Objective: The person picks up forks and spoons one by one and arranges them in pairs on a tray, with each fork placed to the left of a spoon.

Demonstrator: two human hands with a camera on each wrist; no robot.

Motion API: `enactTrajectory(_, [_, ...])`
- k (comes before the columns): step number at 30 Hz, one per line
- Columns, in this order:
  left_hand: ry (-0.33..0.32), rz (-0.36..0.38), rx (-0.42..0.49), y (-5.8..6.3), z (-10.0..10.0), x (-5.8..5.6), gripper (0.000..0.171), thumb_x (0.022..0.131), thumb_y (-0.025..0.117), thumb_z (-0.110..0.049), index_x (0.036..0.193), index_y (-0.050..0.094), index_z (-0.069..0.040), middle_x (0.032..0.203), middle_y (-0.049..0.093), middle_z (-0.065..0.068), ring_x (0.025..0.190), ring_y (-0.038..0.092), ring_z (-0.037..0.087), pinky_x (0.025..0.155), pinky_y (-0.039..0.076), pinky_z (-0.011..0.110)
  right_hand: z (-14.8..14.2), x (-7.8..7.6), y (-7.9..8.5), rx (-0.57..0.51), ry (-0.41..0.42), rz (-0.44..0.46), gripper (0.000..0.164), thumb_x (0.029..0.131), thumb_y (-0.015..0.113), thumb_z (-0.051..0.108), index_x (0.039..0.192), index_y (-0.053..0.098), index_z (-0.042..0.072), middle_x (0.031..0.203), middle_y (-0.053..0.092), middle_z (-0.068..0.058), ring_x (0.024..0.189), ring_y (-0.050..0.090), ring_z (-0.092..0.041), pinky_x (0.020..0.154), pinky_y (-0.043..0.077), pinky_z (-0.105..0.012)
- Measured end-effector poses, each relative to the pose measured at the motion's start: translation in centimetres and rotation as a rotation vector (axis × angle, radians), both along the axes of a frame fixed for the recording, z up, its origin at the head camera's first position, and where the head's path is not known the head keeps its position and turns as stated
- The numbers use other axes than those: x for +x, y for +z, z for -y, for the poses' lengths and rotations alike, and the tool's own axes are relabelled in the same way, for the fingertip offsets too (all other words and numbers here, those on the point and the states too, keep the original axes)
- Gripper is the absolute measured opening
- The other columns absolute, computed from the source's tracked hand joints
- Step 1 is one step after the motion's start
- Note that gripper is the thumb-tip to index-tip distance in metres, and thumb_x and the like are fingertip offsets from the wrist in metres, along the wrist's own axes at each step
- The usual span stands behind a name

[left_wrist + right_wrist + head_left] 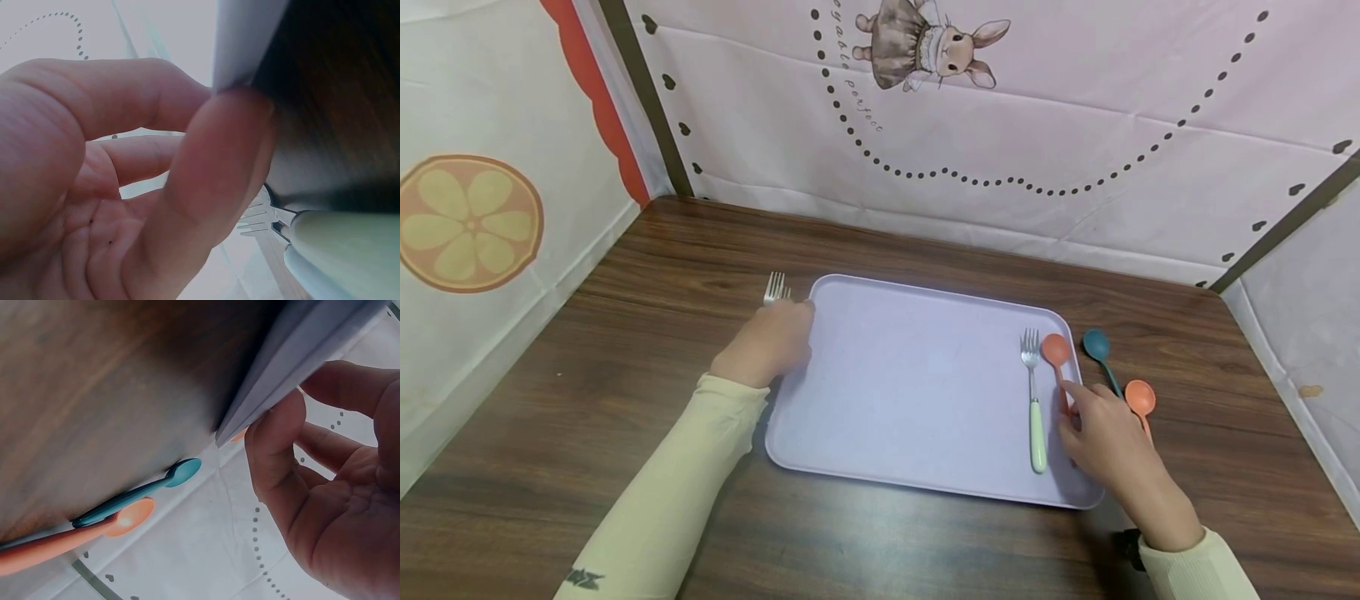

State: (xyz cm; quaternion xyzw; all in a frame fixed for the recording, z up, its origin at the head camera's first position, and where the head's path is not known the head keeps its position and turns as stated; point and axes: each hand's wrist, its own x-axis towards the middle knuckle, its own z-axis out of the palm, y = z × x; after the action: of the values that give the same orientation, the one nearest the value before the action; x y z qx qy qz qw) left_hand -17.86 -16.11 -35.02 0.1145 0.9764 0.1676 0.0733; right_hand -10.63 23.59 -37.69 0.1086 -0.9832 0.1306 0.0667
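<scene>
A pale lilac tray (pixel 917 392) lies on the wooden table. At its left edge, my left hand (pixel 771 337) pinches the rim between thumb and fingers (pixel 219 144). Beside that hand are forks (pixel 774 287), mostly hidden in the head view, with light green and pale blue handles in the left wrist view. My right hand (pixel 1105 433) is at the right rim, bent fingertips over the handle of a red-orange spoon (pixel 1056 350) on the tray. I cannot tell whether they pinch anything. Left of that spoon lies a fork (pixel 1036 417) with a light green handle.
Right of the tray, a teal spoon (pixel 1096 344) and an orange spoon (pixel 1140 397) lie on the table (pixel 880 542), handles partly behind my right hand. Printed cloth (pixel 1060 125) hangs along the table's back and sides.
</scene>
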Motion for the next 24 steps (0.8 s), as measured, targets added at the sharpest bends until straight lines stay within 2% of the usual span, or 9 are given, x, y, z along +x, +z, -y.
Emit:
enactTrajectory(7, [0.006,0.008,0.002,0.1,0.1,0.1,0.019,0.09,0.052,0.006,0.108,0.057,0.01,0.08,0.055,0.018,0.069,0.056,0.031,0.057,0.05,0.039,-0.3,0.0,0.2,-0.018,0.024,-0.067,0.032,0.083,0.072,0.002,0.113,0.068,-0.008,0.08,0.06,-0.013,0.074,0.053,-0.027,0.058,0.048,-0.042])
enactTrajectory(15, [-0.002,0.006,0.0,0.1,0.0,-0.1,0.019,0.09,0.052,0.006,0.108,0.057,0.011,0.079,0.055,0.018,0.068,0.056,0.031,0.055,0.049,0.038,-1.1,0.3,0.6,-0.038,0.006,-0.064,0.039,0.082,0.073,0.004,0.116,0.065,-0.012,0.091,0.063,-0.022,0.081,0.06,-0.034,0.066,0.052,-0.055])
enactTrajectory(19, [-0.005,0.002,-0.002,0.1,0.0,-0.1,0.018,0.09,0.052,0.006,0.106,0.057,0.01,0.079,0.055,0.018,0.068,0.056,0.031,0.056,0.049,0.038,-1.5,0.4,0.8,-0.042,0.004,-0.072,0.038,0.081,0.07,0.003,0.116,0.066,-0.011,0.086,0.062,-0.018,0.076,0.057,-0.031,0.062,0.05,-0.051])
enactTrajectory(24, [-0.014,-0.003,-0.008,0.1,0.0,-0.1,0.016,0.089,0.053,0.006,0.104,0.057,0.01,0.078,0.055,0.017,0.069,0.055,0.031,0.057,0.049,0.039,-2.0,0.5,0.9,-0.042,-0.003,-0.059,0.032,0.082,0.069,0.002,0.113,0.067,-0.006,0.084,0.061,-0.014,0.077,0.056,-0.03,0.062,0.049,-0.051])
